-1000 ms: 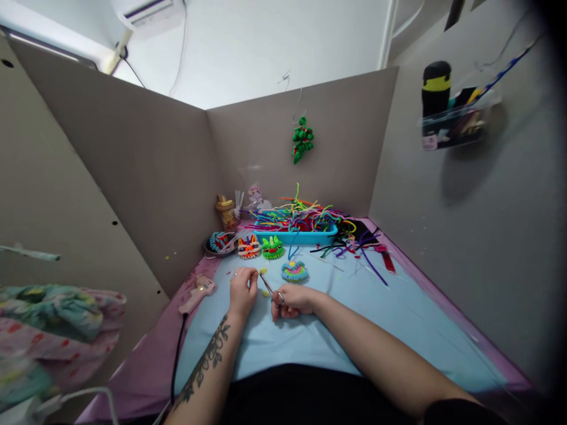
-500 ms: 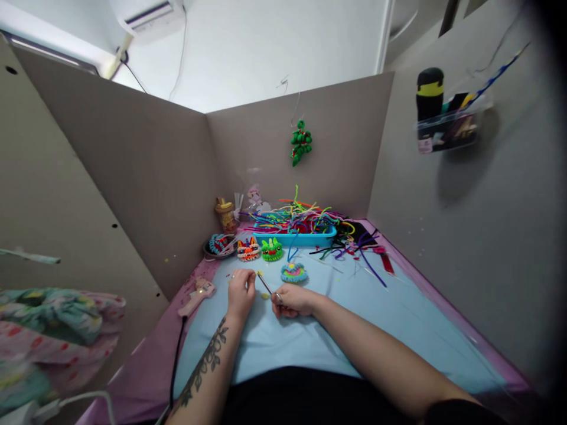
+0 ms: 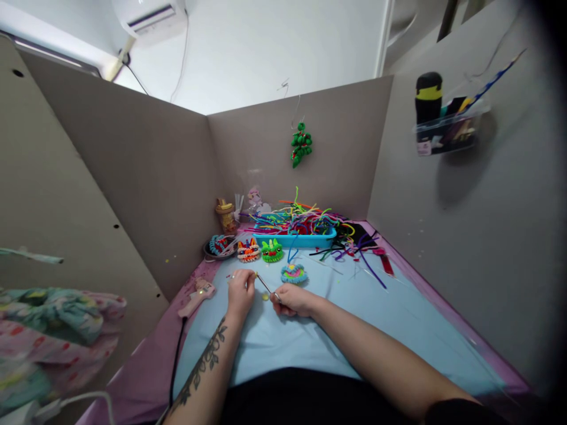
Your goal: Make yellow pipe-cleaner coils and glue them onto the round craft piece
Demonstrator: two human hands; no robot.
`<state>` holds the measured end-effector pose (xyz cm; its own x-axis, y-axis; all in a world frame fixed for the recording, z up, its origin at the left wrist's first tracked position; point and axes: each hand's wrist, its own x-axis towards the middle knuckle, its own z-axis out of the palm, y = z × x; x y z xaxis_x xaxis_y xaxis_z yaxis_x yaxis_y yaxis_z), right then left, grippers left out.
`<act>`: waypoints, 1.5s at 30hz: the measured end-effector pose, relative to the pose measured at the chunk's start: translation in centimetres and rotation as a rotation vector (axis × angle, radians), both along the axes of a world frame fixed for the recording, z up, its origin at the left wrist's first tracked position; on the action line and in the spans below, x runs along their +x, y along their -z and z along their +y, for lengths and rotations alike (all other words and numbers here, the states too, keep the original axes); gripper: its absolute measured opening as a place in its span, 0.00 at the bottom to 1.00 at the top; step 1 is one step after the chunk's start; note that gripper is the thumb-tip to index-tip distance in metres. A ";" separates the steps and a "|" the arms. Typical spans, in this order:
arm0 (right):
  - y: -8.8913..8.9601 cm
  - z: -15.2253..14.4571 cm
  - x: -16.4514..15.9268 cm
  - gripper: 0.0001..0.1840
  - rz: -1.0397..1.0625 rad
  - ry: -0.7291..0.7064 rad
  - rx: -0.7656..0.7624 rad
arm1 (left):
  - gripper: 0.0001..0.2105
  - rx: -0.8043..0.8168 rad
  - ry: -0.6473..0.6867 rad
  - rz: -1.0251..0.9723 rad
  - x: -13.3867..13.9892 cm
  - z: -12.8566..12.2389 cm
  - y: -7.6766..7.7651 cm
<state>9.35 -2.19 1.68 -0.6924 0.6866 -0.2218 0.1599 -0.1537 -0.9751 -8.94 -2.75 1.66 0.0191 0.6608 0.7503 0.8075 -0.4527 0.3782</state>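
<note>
My right hand (image 3: 293, 300) is closed round the handles of a pair of scissors (image 3: 264, 284), whose blades point up and left toward my other hand. Fingers pinched together, my left hand (image 3: 241, 287) holds a tiny yellow piece (image 3: 256, 274) at the scissor tips; its exact kind is too small to make out. On the blue cloth below the blades lies a small yellow scrap (image 3: 265, 297). Just beyond my hands sits a fuzzy blue pipe-cleaner figure (image 3: 293, 273) with pink and yellow in it. Farther back are a green pipe-cleaner head (image 3: 271, 250) and an orange-and-white one (image 3: 248, 251).
A blue tray (image 3: 296, 241) heaped with colourful pipe cleaners (image 3: 305, 221) stands at the back. Loose purple and black stems (image 3: 373, 270) lie to its right. At left are a pink glue gun (image 3: 196, 298) with a cord and a round dish (image 3: 220, 248). Grey partitions (image 3: 266, 147) surround the table.
The scissor tips have shifted slightly left, onto the yellow piece at my left fingertips. Both hands otherwise stay nearly in place, and the view has shifted a little.
</note>
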 end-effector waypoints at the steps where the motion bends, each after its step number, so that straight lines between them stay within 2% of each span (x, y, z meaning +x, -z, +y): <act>1: 0.0 0.0 0.0 0.22 -0.001 -0.002 0.000 | 0.08 0.003 0.004 -0.005 0.0 0.0 0.0; 7: -0.3 0.1 0.5 0.21 -0.012 -0.092 -0.007 | 0.08 0.020 0.060 -0.031 0.3 -0.4 -0.3; 13: -0.6 0.4 0.6 0.28 -0.018 -0.179 -0.068 | 0.08 0.012 0.136 -0.068 0.7 -0.5 0.1; 28: 0.5 0.5 0.2 0.33 0.131 -0.096 -0.022 | 0.07 -0.008 0.128 -0.157 0.5 -0.5 0.5; 39: 1.1 0.8 -0.1 0.28 0.167 -0.047 -0.045 | 0.08 -0.034 0.099 -0.187 0.3 -0.3 0.6; 45: 0.7 0.5 0.1 0.29 0.192 -0.100 -0.045 | 0.08 -0.048 0.091 -0.188 0.4 -0.5 0.4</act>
<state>9.43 -1.68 0.94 -0.7889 0.6050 -0.1077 -0.0117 -0.1901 -0.9817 -8.57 -3.29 1.30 -0.0569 0.6980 0.7139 0.6772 -0.4984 0.5413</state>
